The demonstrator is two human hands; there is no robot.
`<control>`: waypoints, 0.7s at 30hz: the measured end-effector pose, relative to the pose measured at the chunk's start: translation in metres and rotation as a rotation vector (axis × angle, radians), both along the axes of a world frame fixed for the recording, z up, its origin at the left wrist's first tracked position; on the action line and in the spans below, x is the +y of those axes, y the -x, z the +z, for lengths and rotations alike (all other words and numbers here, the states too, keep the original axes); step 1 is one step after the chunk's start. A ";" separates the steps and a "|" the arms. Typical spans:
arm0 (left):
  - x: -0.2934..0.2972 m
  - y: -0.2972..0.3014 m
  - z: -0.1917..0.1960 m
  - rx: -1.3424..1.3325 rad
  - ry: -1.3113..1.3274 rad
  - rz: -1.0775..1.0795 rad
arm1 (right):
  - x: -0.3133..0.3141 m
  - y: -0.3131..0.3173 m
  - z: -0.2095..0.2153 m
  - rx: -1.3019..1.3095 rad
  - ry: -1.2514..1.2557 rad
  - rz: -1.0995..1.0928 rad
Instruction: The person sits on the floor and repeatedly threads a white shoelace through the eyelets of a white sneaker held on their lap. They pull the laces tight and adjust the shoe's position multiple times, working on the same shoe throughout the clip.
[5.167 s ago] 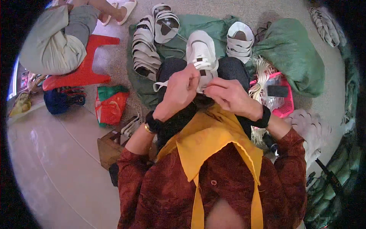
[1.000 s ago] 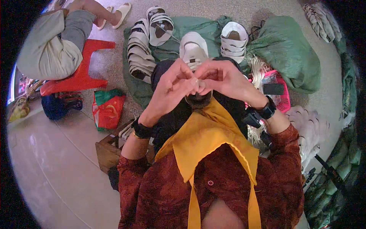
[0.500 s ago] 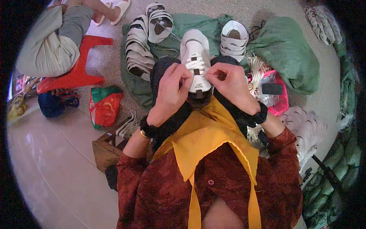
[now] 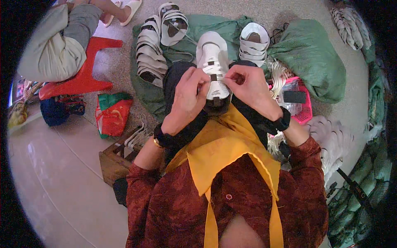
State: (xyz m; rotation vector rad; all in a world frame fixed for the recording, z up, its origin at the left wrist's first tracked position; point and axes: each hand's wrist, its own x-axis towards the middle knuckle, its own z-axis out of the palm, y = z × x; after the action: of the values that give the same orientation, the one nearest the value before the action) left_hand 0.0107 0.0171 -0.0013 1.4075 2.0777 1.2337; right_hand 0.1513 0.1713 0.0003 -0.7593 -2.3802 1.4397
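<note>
A white shoe upper (image 4: 211,49) with a dark heel opening rests between my knees, its toe pointing away. White shoelace (image 4: 213,69) runs across its front in rows, past black tabs. My left hand (image 4: 191,93) is closed at the upper's left edge, thumb and fingers pinched; what lies between them is hidden. On the opposite edge, my right hand (image 4: 250,89) pinches a bit of white shoelace, fingers curled. A yellow apron (image 4: 225,144) covers my lap just below the upper.
Stacked white uppers (image 4: 151,53) and another stack (image 4: 253,45) lie on green cloth (image 4: 206,22). Right are a green sack (image 4: 310,58), a pink basket (image 4: 305,108) and loose laces (image 4: 280,80). Left stand a wooden box (image 4: 113,163) and a red stool (image 4: 89,70) with a person on it.
Both hands stay at the upper's sides with only slight shifts. My right hand's fingers have lifted and opened a little around the pinch.
</note>
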 end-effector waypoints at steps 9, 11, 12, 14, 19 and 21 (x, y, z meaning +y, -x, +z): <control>-0.001 -0.003 0.001 -0.041 -0.003 0.039 | -0.006 0.008 -0.015 0.026 0.062 -0.043; -0.001 -0.002 0.001 -0.039 0.004 0.045 | -0.005 0.006 -0.031 0.073 0.229 -0.062; -0.001 -0.002 0.001 -0.039 0.008 0.046 | -0.003 0.004 -0.039 0.097 0.312 -0.071; -0.002 -0.002 0.000 -0.071 0.022 0.053 | 0.000 0.004 -0.040 0.091 0.353 -0.045; -0.002 -0.003 -0.007 -0.155 -0.005 0.077 | 0.001 0.011 -0.026 0.023 0.193 0.043; -0.003 -0.003 -0.012 -0.204 -0.020 0.080 | 0.008 0.012 -0.023 -0.021 0.140 0.101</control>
State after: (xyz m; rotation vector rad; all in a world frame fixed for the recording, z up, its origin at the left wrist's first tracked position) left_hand 0.0133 0.0143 -0.0136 1.1635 2.0034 1.3713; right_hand 0.1394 0.1788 -0.0226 -0.6991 -2.3837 1.6619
